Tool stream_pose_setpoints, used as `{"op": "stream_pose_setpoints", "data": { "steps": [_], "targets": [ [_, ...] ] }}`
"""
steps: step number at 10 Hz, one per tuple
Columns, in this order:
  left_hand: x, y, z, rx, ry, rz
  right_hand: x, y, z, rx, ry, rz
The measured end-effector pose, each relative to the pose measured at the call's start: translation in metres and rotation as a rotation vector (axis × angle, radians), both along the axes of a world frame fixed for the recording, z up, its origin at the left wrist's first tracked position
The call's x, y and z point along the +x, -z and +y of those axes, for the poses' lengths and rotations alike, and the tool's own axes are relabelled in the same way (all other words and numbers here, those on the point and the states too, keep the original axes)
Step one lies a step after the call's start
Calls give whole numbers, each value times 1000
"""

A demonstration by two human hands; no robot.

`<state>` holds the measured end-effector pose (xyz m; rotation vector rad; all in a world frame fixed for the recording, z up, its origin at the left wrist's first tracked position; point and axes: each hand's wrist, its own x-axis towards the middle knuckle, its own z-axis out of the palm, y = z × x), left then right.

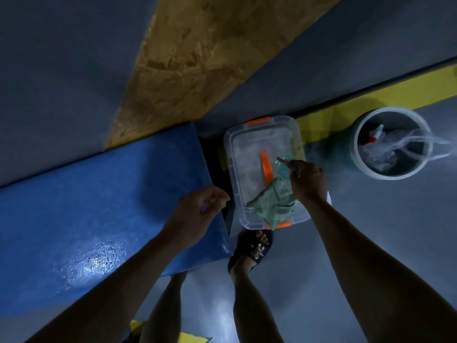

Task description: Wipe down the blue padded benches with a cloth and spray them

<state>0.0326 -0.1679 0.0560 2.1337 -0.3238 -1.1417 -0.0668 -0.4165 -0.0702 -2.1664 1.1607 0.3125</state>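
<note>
Head view: left hand hovers loosely curled, holding nothing, over the end of the blue padded bench. Right hand grips a small teal spray bottle above the clear plastic lidded box, where a crumpled green cloth lies.

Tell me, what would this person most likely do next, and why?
Probably lift the spray bottle out of the clear box toward the blue bench: the right hand already grips it over the box, and the green cloth lies unused.
</note>
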Motion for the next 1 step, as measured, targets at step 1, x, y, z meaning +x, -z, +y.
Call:
{"op": "stream_pose_setpoints", "data": {
  "steps": [1],
  "targets": [
    [0, -9, -1, -11, -32, 7, 1, -18, 1, 47, 52, -51]
  ]
}}
